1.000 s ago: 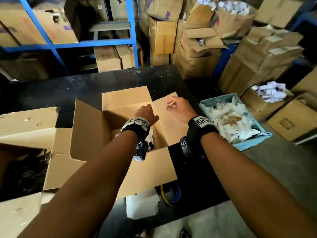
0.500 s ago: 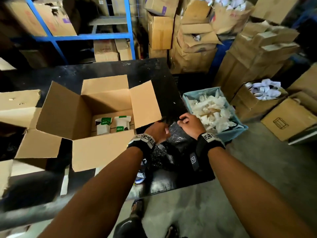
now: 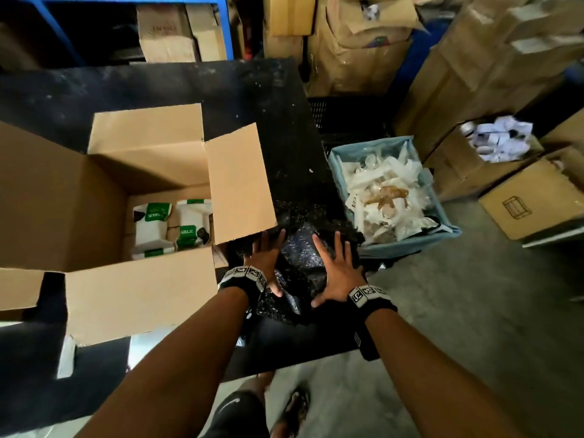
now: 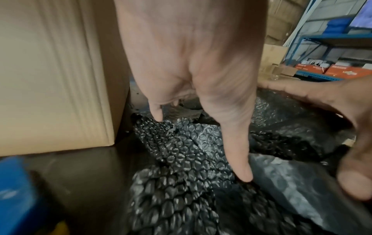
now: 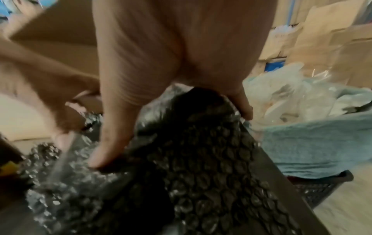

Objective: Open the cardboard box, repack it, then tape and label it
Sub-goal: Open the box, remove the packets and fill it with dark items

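Note:
The cardboard box [image 3: 142,292] stands on the black table [image 3: 177,86] with all its flaps up. Inside lie white and green packets [image 3: 155,226]. Right of the box, a crumpled sheet of dark bubble wrap [image 3: 300,251] lies near the table's right edge. My left hand [image 3: 267,251] and right hand [image 3: 336,267] rest on it side by side, fingers spread and straight. In the left wrist view the left hand [image 4: 193,79] touches the bubble wrap [image 4: 181,159] next to the box wall [image 4: 60,79]. My right hand [image 5: 171,71] spans a raised fold of the wrap [image 5: 201,151].
A blue bin [image 3: 410,241] full of white plastic scraps stands right of the table on the floor. Stacked cartons [image 3: 474,74] crowd the back and right. A blue shelf frame [image 3: 227,26] is behind the table. A blurred blue object [image 4: 12,190] lies near the box.
My hands left the box's right flap, which now stands open, and moved right onto the bubble wrap. Half a second ago they were curled there; now the fingers are spread flat.

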{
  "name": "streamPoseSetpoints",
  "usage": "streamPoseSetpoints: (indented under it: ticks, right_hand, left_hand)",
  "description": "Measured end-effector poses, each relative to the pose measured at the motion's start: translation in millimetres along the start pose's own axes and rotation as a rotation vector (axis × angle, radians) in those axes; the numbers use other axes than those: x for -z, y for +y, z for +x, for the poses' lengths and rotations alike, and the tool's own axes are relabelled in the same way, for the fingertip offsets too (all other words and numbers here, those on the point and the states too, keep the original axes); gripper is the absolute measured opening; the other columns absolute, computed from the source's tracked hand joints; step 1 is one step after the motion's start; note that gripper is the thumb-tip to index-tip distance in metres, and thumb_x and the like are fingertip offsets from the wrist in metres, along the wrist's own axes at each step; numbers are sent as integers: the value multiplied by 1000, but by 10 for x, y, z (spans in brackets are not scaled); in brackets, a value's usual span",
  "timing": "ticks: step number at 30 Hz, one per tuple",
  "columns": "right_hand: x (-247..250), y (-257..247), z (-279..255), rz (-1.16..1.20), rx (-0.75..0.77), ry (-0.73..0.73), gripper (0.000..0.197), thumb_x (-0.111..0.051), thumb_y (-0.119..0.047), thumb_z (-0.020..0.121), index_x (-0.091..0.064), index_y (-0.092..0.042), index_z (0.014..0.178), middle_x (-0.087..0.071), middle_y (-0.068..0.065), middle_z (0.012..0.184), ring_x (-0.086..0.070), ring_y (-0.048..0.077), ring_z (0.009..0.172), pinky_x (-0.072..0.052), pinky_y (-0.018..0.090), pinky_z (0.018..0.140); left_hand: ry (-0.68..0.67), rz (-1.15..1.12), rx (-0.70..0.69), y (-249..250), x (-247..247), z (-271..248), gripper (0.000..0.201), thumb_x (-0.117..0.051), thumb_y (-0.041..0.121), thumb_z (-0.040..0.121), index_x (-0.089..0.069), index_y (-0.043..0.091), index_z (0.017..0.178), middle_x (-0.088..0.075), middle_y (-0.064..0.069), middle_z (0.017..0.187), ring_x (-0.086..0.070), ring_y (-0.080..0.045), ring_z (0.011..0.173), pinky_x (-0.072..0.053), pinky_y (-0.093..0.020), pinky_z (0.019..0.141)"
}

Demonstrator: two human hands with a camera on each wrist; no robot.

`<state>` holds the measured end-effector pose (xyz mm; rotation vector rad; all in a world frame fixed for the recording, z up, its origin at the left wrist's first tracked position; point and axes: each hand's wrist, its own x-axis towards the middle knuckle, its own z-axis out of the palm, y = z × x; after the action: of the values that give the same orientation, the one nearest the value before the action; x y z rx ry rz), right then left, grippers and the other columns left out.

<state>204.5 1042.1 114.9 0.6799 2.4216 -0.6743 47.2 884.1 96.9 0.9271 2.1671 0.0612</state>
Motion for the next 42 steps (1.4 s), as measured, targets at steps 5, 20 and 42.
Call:
streamPoseSetpoints:
  ticks: [5,20,42]
  right_hand:
    - [40,24,349,10,21,26,164,-100,-24,55,37,-58,141,46,5,156,-1,49,153,-36,74,105]
    - [-42,-127,886,54,8,-29,75,-68,-17,80,-41,-22,150,-35,13,145,-41,45,125,-42,48,108]
    - [1574,-351,-1176,259,207,572,31,-77,-23,78,-73,-14,107,-74,12,108,-68,31,102,-55,41,88]
  left_hand:
    - [-10,-34,6,8,72,284,156,-95,29,57,32,39,147,33,-6,159,18,-41,148,-10,-66,115]
    - [40,-198,-8,70,-82,655,51,-48,51,86,-63,18,121,-65,-10,123,-62,-27,113,-48,-36,97]
    - [457,24,-371,1392,1458,-1169,15,-64,11,85,-71,-1,91,-72,-22,96,-68,-39,96,-46,-35,72]
